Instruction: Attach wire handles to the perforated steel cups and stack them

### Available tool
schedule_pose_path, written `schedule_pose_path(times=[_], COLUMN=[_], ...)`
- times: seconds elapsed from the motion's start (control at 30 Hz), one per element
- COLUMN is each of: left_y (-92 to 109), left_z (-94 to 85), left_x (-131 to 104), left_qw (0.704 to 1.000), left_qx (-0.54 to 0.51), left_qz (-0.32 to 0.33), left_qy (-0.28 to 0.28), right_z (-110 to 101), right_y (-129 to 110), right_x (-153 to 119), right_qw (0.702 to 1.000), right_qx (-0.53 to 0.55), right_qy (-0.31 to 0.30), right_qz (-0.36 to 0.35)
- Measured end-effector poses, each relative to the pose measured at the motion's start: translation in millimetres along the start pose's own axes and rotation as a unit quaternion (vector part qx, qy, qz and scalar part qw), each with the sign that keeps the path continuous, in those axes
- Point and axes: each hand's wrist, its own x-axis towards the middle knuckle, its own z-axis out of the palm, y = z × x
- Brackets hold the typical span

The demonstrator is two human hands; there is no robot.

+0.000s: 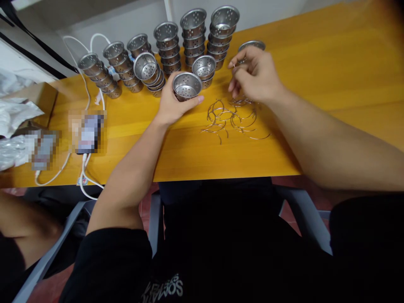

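Observation:
My left hand (172,103) is wrapped round a perforated metal cup (187,86), its open mouth tilted toward me. My right hand (254,78) is raised over the table with fingers and thumb pinched together; a tiny bright bit shows at the fingertips, too small to name. Below it lies a loose pile of thin curved metal wires (221,115). Just behind my right hand is another metal cup (251,44), partly hidden by it. A short stack of perforated cups (204,69) stands right beside the cup in my left hand.
Tall stacks of perforated cups (194,35) line the back of the wooden table (331,84). A leaning stack (148,71) stands left of my hand. Two blurred phones with white cables lie at left, near a cardboard box (49,101) and plastic bags. Another person's leg (28,223) shows at lower left.

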Motion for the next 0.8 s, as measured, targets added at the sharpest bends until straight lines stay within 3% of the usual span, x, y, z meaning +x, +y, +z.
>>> schedule_pose_path(times=[0.33,0.47,0.63,0.8], left_y=[-0.1,-3.7,-5.6,-14.7], left_z=[1.5,0.5,2.5,5.7], left_x=[1.4,0.3,-0.2,-1.3], left_qw=[1.000,0.999,1.000,1.000], left_qx=[-0.009,0.008,-0.007,-0.010], left_qz=[-0.021,0.023,0.019,0.015], left_qy=[-0.003,-0.025,-0.007,-0.009], right_z=[0.4,4.5,17.8,25.7], right_y=[-10.6,5.4,29.6,31.3], right_x=[-4.1,1.9,14.2,15.7], right_qw=[0.999,0.997,0.974,0.970], right_qx=[0.012,0.070,0.218,0.227], right_qy=[-0.022,-0.021,0.007,0.002], right_qz=[0.036,-0.002,-0.067,-0.083])
